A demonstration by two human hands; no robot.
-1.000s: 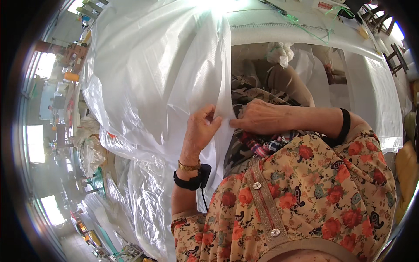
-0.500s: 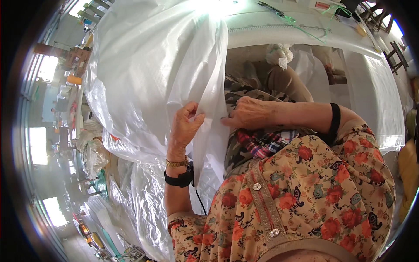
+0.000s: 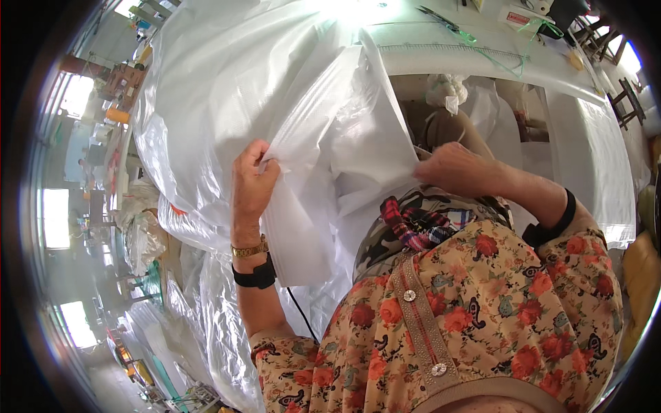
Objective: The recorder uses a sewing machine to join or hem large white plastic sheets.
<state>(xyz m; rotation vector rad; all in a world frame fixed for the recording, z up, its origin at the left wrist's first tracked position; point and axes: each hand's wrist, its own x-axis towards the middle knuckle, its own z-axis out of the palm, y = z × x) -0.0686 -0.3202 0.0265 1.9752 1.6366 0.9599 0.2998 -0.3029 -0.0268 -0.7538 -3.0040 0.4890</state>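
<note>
While left hand point(image 3: 253, 180) is pinching one edge of translucent white plastic sheet point(image 3: 375, 131) between thumb and fingers, right hand point(image 3: 454, 168) is holding opposite edge, fingers curled tight, fingertips blurred. Sheet is stretching between both hands, creased, upper part spreading over table point(image 3: 454, 63), lower end hanging near black strap point(image 3: 256, 275). Gold watch point(image 3: 249, 249) is sitting between strap and left hand. Plaid cloth point(image 3: 416, 228) is lying below right hand. Dark scissors point(image 3: 443, 21) with green handles are resting on table.

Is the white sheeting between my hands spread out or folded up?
Spread out, though creased: the white sheeting spans from your left hand to your right hand.
</note>
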